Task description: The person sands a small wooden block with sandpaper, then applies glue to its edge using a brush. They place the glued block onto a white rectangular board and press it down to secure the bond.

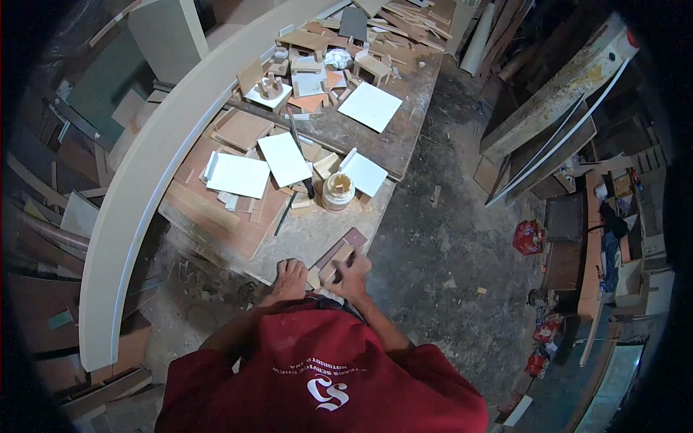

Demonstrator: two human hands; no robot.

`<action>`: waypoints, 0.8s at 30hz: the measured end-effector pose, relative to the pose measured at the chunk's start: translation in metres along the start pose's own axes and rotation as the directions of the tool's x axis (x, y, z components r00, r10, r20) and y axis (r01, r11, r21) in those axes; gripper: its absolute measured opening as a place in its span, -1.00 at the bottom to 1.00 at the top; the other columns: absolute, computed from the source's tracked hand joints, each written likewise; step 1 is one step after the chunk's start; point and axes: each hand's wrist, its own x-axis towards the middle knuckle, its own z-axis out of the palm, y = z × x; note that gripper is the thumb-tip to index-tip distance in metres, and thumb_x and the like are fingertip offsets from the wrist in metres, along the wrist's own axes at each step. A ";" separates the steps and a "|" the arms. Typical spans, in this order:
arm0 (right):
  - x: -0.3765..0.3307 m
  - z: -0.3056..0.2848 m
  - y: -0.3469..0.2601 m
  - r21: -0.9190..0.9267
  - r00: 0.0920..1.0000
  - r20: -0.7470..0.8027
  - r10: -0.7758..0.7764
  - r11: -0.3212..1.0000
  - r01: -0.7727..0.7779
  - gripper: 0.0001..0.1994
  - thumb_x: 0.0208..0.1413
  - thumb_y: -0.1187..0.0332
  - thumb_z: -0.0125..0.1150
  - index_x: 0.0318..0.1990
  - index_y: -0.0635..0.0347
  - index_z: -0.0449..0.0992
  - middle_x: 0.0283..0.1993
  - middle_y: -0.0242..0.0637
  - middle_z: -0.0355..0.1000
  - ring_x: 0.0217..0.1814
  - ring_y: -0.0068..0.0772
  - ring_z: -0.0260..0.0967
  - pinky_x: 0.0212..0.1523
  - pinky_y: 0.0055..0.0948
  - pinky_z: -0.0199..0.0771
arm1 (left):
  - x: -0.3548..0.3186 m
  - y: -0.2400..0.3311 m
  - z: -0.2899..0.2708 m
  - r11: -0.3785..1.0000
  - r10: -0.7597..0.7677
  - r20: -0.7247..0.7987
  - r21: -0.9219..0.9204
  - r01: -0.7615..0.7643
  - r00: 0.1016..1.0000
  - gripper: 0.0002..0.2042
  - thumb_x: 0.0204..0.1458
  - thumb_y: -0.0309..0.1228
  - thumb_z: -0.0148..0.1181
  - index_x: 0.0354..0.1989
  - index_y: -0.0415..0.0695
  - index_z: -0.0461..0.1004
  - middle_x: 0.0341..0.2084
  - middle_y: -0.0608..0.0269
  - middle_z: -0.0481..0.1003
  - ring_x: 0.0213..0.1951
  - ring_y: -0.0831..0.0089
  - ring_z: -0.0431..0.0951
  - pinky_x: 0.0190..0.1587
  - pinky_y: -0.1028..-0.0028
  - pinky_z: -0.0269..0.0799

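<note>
My left hand (290, 276) rests at the near edge of the workbench (292, 242), fingers laid forward on its surface. Close beside it is the near end of a pale wooden piece (313, 279). My right hand (351, 276), somewhat smeared by motion, is closed around a pale wooden block (339, 257) on a reddish-brown strip (354, 237). Part of the block is hidden under the fingers. Farther up the bench stands an open white tub of yellowish paste (338, 193). A dark-handled brush (309, 186) lies to its left.
White-faced panels (284, 159) and small wooden assemblies (268, 90) cover the bench, with offcuts (411, 25) heaped at its far end. A long curved board (133, 209) runs along the left. At right are a leaning post (556, 94) and a red package (529, 237) on the floor.
</note>
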 end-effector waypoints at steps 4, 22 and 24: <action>0.005 -0.011 0.016 0.014 0.998 0.061 0.005 1.000 -0.005 -0.40 -0.40 -0.07 0.48 -0.18 0.09 0.57 0.20 0.32 0.12 0.15 0.27 0.12 0.06 0.10 0.12 | 0.001 0.000 -0.009 1.000 0.024 -0.028 0.004 -0.024 0.999 -0.32 -0.17 0.21 0.17 -0.25 -0.31 0.43 -0.21 -0.02 0.39 -0.04 0.10 0.30 0.03 0.09 0.10; 0.074 -0.156 -0.072 0.979 0.998 0.069 -0.016 0.191 -0.065 -0.31 -0.40 0.36 0.58 0.00 0.03 0.34 0.48 -0.08 -0.14 0.47 -0.11 -0.09 0.36 -0.18 -0.05 | 0.097 0.039 -0.185 -0.108 -0.183 0.211 -0.975 0.194 0.960 -0.46 0.16 -0.32 0.19 0.24 -0.32 0.20 -0.14 0.11 0.47 -0.13 0.44 0.50 -0.10 0.49 0.46; 0.082 -0.171 -0.095 0.983 0.996 0.007 -0.093 0.181 0.010 -0.27 -0.44 0.37 0.63 0.01 0.00 0.35 0.50 -0.04 -0.23 0.52 -0.07 -0.19 0.39 -0.15 -0.12 | 0.104 0.055 -0.213 -0.176 -0.167 0.166 -0.975 0.136 0.972 -0.56 0.18 -0.34 0.17 0.18 -0.28 0.31 -0.26 0.27 0.51 -0.26 0.58 0.52 -0.20 0.59 0.43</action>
